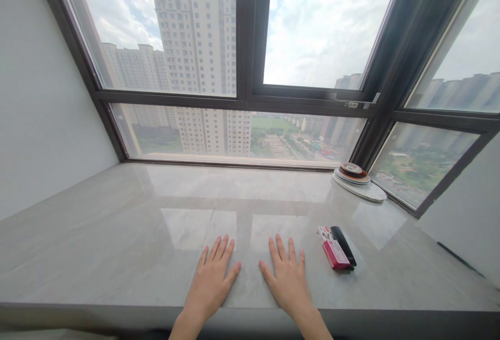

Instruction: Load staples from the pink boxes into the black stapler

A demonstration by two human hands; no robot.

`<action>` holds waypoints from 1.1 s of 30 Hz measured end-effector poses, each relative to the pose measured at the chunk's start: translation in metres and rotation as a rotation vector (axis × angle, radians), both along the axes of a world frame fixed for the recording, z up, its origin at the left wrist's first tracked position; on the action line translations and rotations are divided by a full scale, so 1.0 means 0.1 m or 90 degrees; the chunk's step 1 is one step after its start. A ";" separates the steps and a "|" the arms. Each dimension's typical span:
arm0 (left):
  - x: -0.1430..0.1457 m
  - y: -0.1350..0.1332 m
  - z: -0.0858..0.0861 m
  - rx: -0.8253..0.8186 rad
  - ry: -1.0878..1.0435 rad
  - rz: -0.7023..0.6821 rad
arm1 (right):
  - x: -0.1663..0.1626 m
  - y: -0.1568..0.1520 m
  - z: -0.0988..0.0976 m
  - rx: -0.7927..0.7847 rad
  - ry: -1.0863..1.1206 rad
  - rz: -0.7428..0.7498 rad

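My left hand (213, 277) lies flat, palm down, on a glossy grey marble window ledge (128, 236), with its fingers stretched out. My right hand (287, 275) rests flat beside it, a small gap between the two thumbs. Neither hand holds anything. Just right of my right hand lie a red-and-white small box (333, 249) and a black oblong object (344, 246), side by side and touching each other. My right hand's little finger is a short way from the box.
A stack of round plates or coasters (357, 179) sits at the back right corner of the ledge. A dark-framed window (248, 95) rises behind, with tall buildings outside. A white wall (42, 111) bounds the left side.
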State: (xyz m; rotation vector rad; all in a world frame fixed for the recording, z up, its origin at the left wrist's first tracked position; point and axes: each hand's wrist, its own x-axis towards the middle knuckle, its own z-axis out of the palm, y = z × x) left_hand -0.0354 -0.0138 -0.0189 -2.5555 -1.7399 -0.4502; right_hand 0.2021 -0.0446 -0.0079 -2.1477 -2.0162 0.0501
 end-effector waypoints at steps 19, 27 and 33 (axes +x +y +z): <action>0.00 0.00 -0.01 0.001 0.000 0.000 | 0.00 0.01 -0.01 0.003 -0.002 0.004; 0.00 0.02 -0.02 -0.006 -0.002 0.003 | 0.00 0.01 -0.02 0.000 0.001 0.004; 0.32 0.06 -0.05 0.031 -0.002 0.095 | 0.00 0.01 -0.06 0.016 -0.011 0.001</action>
